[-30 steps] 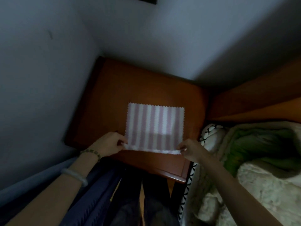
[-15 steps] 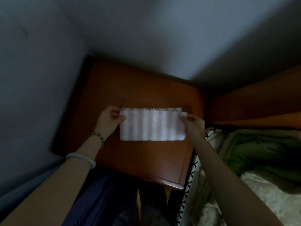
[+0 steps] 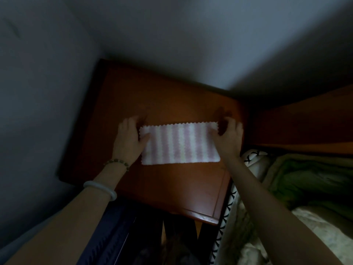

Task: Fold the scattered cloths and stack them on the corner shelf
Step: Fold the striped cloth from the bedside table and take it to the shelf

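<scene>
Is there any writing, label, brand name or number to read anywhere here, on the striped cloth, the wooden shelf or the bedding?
None. No words, numbers or labels show anywhere.
The cloth bears only pink and white stripes.
The shelf is plain wood.
The bedding shows patterns only; its black marks at the edge are a crossed design, not letters.
The picture is dim and slightly blurred, so very small print could be missed.

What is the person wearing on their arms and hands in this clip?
Both forearms are bare, with no sleeves and no gloves. The left hand has two pieces at the wrist: a thin bracelet of small dark greenish beads, and further up the arm a smooth pale rounded bangle. The right hand and its wrist carry nothing visible.
</scene>
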